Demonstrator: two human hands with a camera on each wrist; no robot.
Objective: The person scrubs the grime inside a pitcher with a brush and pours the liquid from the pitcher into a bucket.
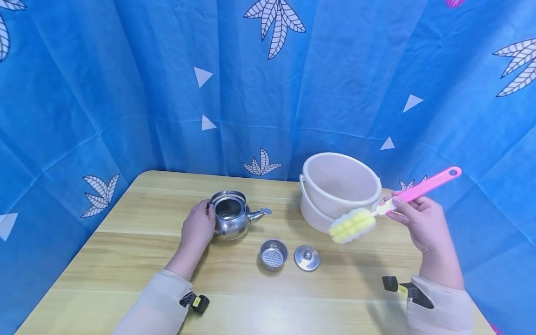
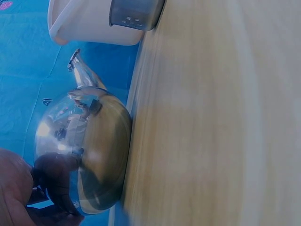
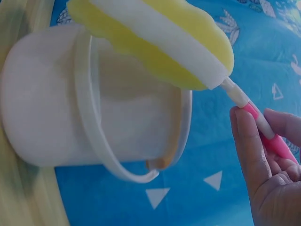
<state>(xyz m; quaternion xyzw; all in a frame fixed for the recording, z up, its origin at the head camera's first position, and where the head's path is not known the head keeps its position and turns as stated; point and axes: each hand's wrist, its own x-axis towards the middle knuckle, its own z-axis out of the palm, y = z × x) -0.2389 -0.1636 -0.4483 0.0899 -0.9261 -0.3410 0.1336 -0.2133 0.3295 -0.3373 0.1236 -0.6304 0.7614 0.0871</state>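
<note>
The left hand (image 1: 198, 226) grips the kettle (image 1: 232, 228) on the side opposite its spout, fingers curled; the kettle sits upright and uncovered on the table (image 1: 234, 298), spout to the right. The right hand (image 1: 426, 224) pinches the brush (image 1: 382, 209) between thumb and fingers where the pink handle meets the white neck, holding it in the air near the bucket (image 1: 311, 207), the yellow-and-white sponge end slanting down to the left. Between the hands, nearer the person, lie the strainer (image 1: 273, 256) and, just beside it, the lid (image 1: 307, 258). A blue curtain (image 1: 356, 70) hangs behind.
</note>
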